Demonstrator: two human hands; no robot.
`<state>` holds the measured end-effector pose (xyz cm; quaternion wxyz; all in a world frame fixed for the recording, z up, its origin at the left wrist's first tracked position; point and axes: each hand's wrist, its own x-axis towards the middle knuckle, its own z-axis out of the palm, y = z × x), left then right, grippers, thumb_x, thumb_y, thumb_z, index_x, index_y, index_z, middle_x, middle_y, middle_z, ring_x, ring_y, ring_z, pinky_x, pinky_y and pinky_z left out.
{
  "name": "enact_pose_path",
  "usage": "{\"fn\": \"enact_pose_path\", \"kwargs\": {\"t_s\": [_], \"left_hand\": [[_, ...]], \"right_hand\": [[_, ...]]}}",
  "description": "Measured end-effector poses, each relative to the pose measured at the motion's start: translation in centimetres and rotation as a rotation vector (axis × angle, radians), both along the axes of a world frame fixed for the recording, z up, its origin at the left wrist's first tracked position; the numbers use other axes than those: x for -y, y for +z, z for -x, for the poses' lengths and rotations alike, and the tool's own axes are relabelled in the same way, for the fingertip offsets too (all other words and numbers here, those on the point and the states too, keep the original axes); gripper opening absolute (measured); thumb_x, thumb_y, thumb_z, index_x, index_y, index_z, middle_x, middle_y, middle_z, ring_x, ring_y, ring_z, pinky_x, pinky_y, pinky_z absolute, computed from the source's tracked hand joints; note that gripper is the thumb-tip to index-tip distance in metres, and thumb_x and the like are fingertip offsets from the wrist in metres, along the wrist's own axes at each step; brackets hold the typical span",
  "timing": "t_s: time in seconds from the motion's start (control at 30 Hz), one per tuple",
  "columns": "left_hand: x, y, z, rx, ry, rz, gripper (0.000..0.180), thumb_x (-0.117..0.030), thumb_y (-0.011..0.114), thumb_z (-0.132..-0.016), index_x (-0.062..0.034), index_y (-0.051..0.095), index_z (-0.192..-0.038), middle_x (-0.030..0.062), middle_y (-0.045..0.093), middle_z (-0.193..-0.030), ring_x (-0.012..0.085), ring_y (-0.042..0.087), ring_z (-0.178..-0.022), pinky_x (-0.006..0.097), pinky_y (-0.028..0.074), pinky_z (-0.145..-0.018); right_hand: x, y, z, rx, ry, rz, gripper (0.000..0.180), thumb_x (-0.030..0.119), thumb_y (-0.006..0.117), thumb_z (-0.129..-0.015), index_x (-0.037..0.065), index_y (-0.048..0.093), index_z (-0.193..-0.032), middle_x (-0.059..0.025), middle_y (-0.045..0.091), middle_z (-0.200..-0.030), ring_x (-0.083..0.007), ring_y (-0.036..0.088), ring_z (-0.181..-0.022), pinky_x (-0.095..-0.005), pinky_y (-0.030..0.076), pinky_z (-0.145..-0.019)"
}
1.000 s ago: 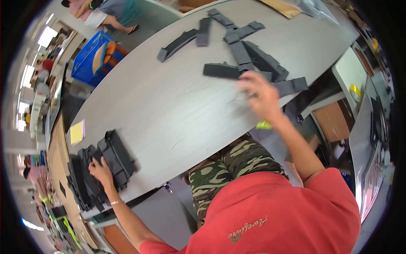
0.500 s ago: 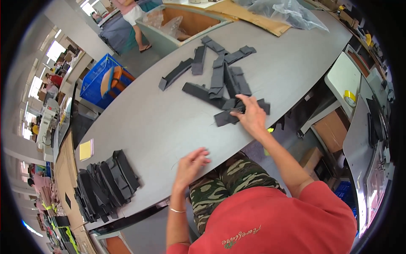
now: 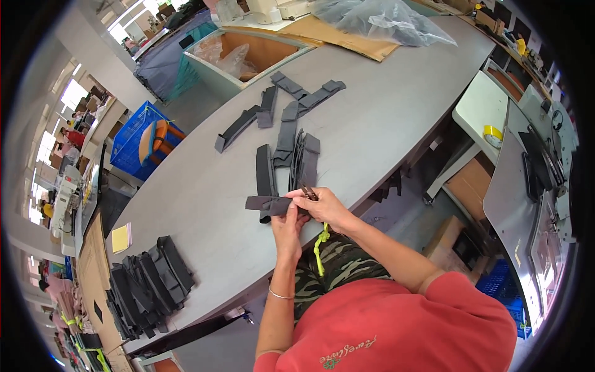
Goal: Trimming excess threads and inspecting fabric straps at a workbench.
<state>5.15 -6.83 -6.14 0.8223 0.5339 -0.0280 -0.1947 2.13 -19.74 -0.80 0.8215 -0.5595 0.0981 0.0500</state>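
Observation:
Both my hands meet over the near edge of the grey table (image 3: 186,204). My left hand (image 3: 286,224) pinches a dark grey fabric strip (image 3: 263,203) that sticks out to the left. My right hand (image 3: 323,206) grips the same strip together with a small brown-handled tool (image 3: 308,193), from which a yellow-green cord (image 3: 320,246) hangs. Just beyond my hands lie more dark grey fabric strips (image 3: 290,144), loosely spread across the table. A stack of finished dark pieces (image 3: 147,285) lies at the table's near left end.
A tan cardboard box (image 3: 254,53) and clear plastic bags (image 3: 384,22) stand at the table's far side. A blue crate (image 3: 145,139) sits on the floor to the left. A yellow notepad (image 3: 120,238) lies near the stack. A yellow tape roll (image 3: 493,133) rests on a side bench at right.
My left hand left the stack at the left and came up to join my right hand. My right hand drew a strip from the pile toward me, and both now hold it.

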Motion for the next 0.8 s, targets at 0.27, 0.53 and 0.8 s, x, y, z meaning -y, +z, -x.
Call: {"fn": "enact_pose_path", "kwargs": {"t_s": [0.27,0.53,0.8], "left_hand": [[-2.3,1.7,0.4,-0.113,0.224,0.175,0.025,-0.012,0.059,-0.092,-0.0036,0.055,-0.114,0.0102,0.058,-0.115,0.0204,0.055,-0.106,0.040,0.045,-0.093],[-3.7,2.0,-0.1,-0.063,0.200,0.089,0.028,-0.027,0.049,-0.098,-0.0051,0.048,-0.115,0.0130,0.063,-0.091,0.0220,0.060,-0.093,0.037,0.046,-0.086],[-3.8,2.6,0.2,0.038,0.139,0.050,0.032,-0.027,0.045,-0.099,0.0004,0.049,-0.114,0.0123,0.061,-0.087,0.0246,0.061,-0.085,0.037,0.049,-0.081]], "right_hand": [[3.7,-2.9,-0.7,0.066,0.058,0.397,0.027,0.021,0.060,-0.091,0.004,0.066,-0.111,-0.0021,0.067,-0.097,-0.0089,0.057,-0.092,-0.0247,0.043,-0.087],[5.8,-2.5,-0.6,0.150,0.019,0.621,0.030,0.020,0.065,-0.084,0.008,0.067,-0.111,-0.0061,0.069,-0.100,-0.0134,0.061,-0.088,-0.0270,0.045,-0.083],[4.4,0.4,1.5,0.582,0.064,1.404,0.023,0.019,0.070,-0.077,0.016,0.071,-0.099,-0.0017,0.063,-0.082,-0.0237,0.057,-0.080,-0.0344,0.044,-0.073]]}}
